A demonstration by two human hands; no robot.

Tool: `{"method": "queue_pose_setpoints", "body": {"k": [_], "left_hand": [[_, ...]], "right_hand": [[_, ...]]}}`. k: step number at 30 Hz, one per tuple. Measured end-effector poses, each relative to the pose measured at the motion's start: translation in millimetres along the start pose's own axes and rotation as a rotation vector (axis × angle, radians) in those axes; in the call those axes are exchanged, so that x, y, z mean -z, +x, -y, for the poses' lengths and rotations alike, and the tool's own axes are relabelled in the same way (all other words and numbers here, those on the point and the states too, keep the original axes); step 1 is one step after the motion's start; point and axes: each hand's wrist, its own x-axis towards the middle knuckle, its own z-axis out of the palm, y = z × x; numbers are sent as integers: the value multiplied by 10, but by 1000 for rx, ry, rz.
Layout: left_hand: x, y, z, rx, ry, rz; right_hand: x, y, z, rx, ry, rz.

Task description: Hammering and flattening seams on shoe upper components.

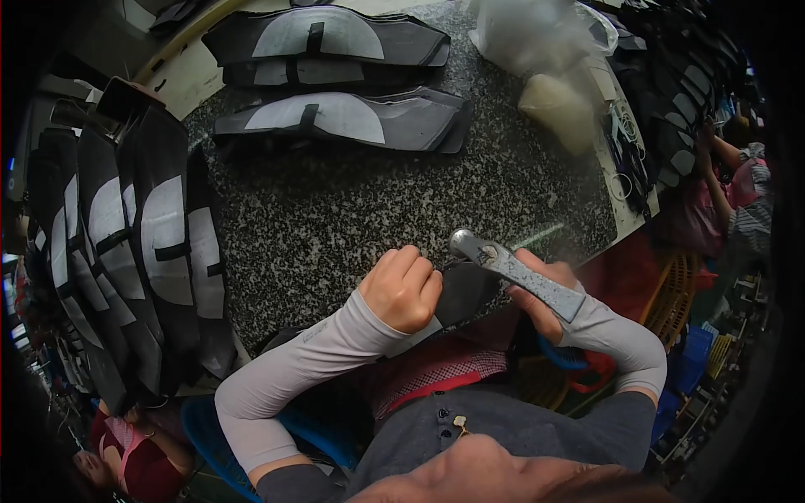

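My right hand is closed round a metal hammer with a worn grey head. Its round face points left, just above the speckled work slab. Close to the slab's near edge, my left hand is curled into a fist at the left end of a dark flat piece with a lighter grey edge. Its fingertips are tucked out of sight, pressed on that piece. The hammer and right hand cover part of the piece's right side.
Dark cut pieces with grey half-round patches and black straps lie in stacks at the back and left. A cloudy plastic bag and a pale yellowish lump are back right. Co-workers sit at left and right; a yellow basket stands right.
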Motion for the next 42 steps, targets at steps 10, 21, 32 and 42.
{"method": "queue_pose_setpoints", "body": {"k": [10,21,32,42], "left_hand": [[56,-48,27,124,-132,14],[42,-172,-167,156,41,-4],[344,-217,-30,388,-232,245],[427,-309,-43,396,-194,207]], "right_hand": [[-104,37,-155,9,-182,181],[-106,36,19,48,-258,190],[-287,30,-85,135,-313,120],[-395,18,-56,201,-324,155]]}}
